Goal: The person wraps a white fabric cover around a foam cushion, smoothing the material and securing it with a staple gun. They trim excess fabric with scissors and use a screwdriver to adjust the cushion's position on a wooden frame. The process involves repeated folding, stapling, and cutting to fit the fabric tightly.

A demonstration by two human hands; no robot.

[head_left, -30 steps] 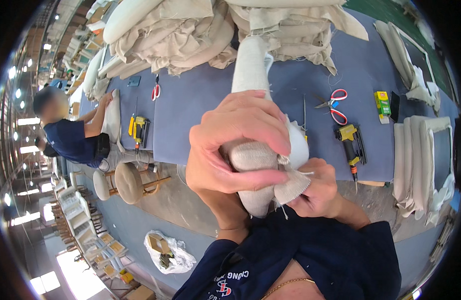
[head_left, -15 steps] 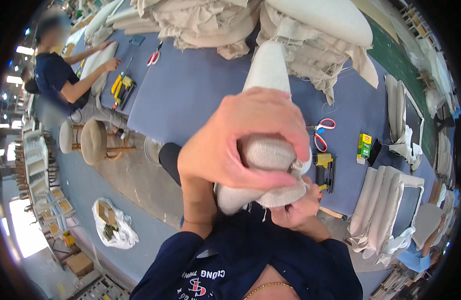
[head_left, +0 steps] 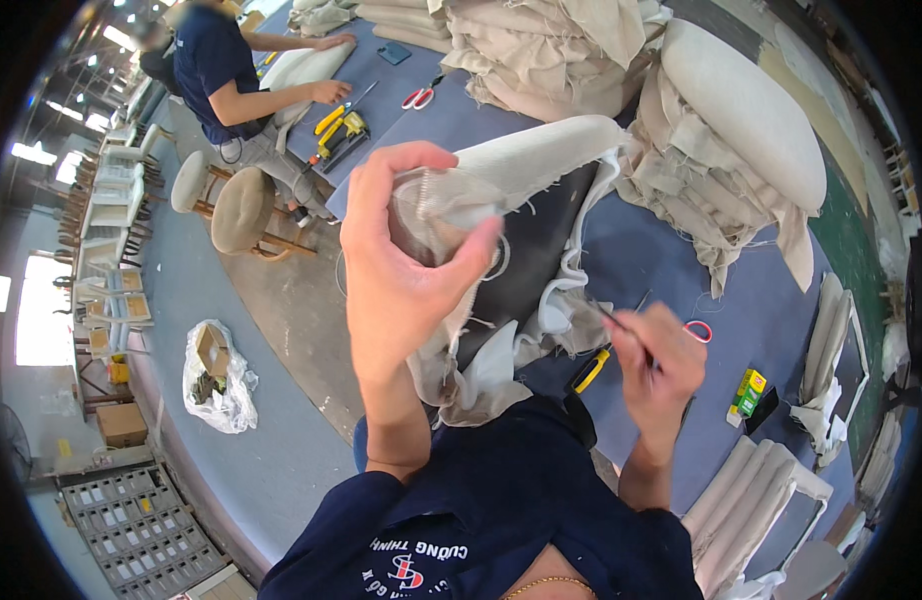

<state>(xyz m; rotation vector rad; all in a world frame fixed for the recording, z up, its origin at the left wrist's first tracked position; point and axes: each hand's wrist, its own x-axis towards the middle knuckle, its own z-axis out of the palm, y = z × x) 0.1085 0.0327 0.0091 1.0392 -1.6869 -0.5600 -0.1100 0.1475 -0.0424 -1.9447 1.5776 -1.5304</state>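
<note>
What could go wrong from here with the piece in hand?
The right hand seems to hold a thin dark tool near the loose fabric edge; a slip might snag the cloth.
The left hand grips the beige padded piece at one end, so it might twist.
The yellow-handled tool lies close by and could get knocked.

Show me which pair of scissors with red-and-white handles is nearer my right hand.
The red-and-white-looped scissors beside your bare right hand, which partly hides them; the other red-and-white-handled pair lies by the heaped beige fabric, both loops visible.
</note>
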